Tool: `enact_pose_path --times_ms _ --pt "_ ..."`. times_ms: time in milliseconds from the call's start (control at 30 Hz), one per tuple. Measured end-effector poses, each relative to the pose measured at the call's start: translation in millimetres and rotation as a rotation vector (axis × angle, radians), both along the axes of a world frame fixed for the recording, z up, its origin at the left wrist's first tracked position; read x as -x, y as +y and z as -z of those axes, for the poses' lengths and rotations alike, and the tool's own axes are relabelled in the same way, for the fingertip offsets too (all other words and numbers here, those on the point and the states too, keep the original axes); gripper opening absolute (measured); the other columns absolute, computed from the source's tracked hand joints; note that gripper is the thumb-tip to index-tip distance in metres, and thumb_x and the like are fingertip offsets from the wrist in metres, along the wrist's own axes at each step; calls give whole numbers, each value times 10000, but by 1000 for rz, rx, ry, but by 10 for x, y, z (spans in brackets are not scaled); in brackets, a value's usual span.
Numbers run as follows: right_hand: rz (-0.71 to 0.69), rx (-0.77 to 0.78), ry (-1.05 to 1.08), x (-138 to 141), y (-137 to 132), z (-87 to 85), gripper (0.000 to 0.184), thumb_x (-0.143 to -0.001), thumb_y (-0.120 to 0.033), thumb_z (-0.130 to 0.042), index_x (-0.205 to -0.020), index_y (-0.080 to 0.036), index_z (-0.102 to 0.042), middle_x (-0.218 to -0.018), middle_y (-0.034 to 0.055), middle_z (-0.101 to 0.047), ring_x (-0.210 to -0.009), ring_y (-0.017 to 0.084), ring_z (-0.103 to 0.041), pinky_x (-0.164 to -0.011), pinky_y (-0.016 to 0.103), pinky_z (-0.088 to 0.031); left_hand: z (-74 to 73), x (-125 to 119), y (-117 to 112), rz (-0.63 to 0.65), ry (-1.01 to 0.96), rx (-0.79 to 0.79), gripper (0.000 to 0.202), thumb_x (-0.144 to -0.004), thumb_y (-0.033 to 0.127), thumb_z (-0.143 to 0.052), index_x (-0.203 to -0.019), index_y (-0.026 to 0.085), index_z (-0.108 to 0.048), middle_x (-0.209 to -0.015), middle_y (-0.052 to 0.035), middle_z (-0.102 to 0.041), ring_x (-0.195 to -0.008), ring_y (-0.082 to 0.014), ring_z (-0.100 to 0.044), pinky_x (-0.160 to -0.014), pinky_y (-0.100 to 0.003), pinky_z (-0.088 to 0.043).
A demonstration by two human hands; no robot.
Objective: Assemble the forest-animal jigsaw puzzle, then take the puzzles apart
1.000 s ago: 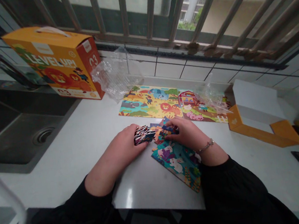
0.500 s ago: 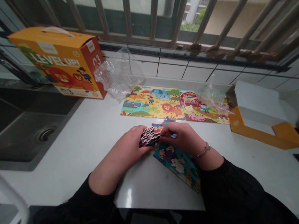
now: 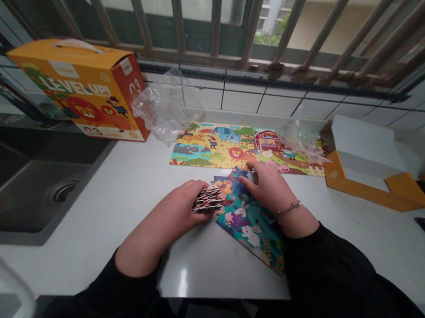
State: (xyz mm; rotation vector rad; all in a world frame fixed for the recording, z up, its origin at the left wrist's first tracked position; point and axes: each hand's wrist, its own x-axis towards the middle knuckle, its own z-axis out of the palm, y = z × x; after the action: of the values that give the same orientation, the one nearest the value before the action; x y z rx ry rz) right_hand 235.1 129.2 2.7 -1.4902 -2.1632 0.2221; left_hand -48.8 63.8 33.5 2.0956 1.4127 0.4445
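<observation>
left hand (image 3: 188, 202) clasps a stack of pieces (image 3: 206, 200), seemingly unplaced. right hand (image 3: 270, 186) curved at upper edge of the rabbit puzzle (image 3: 244, 221), grip unclear. puzzle lies on counter (image 3: 96, 206), looks part-built; yellow panel (image 3: 219, 147) and barn panel (image 3: 278, 153) beyond look complete.

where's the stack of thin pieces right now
In the head view, the stack of thin pieces is near the middle, held in the left hand, just left of the rabbit picture.
</observation>
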Motion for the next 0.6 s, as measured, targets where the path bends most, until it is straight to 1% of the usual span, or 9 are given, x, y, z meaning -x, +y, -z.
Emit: enact_pose_path --times_ms 67,133,300,367,500,567,600 --pt "-68 34 -49 -16 23 61 444 -932 -368 -817 -1315 -168 -715 -1287 206 -755 -1226 392 -684 -1083 572 -547 6 77 22 32 -19 14 391 -837 313 -862 -1197 245 -725 -1194 -71 -762 -1056 -283 -715 -914 -387 -538" --pt "-106 58 -45 -11 25 95 505 -912 -357 -842 -1366 -188 -698 -1336 196 -740 -1262 385 -676 -1109 573 -541 2 144 38 57 -27 32 374 -833 309 -860 -1183 260 -738 -1167 -52 -774 -1057 -277 -723 -921 -378 -535" --pt "-91 126 29 6 16 79 602 -841 -326 -912 -1388 -190 -699 -1315 184 -731 -1229 352 -690 -1082 520 -559 -61 195 24 74 -39 57 335 -845 281 -836 -1167 262 -745 -1200 -50 -779 -1109 -274 -723 -973 -371 -530" --pt "-82 145 72 9 21 61 544 -851 -304 -896 -1352 -193 -716 -1278 167 -732 -1196 327 -694 -1050 485 -566 -99 180 3 98 -57 69 328 -852 269 -828 -1169 260 -744 -1213 -45 -779 -1117 -263 -724 -990 -361 -527" --pt "-40 178 169 19 27 27 256 -910 -270 -793 -1157 -218 -748 -1148 107 -751 -1084 283 -697 -966 452 -567 -157 159 -33 148 -72 95 308 -859 269 -821 -1156 257 -741 -1183 -31 -782 -1088 -244 -730 -984 -343 -526" --pt "-8 205 251 23 20 0 164 -930 -310 -762 -1065 -222 -734 -1065 88 -765 -1024 275 -699 -923 447 -569 -167 165 -40 158 -78 100 300 -854 267 -816 -1145 259 -741 -1164 -25 -783 -1069 -241 -732 -971 -338 -529" --pt "0 229 315 24 16 -17 152 -944 -348 -750 -1027 -224 -724 -1030 82 -772 -1001 270 -703 -901 439 -574 -167 170 -42 161 -80 102 298 -849 263 -814 -1137 261 -741 -1156 -23 -784 -1059 -240 -734 -963 -336 -530"
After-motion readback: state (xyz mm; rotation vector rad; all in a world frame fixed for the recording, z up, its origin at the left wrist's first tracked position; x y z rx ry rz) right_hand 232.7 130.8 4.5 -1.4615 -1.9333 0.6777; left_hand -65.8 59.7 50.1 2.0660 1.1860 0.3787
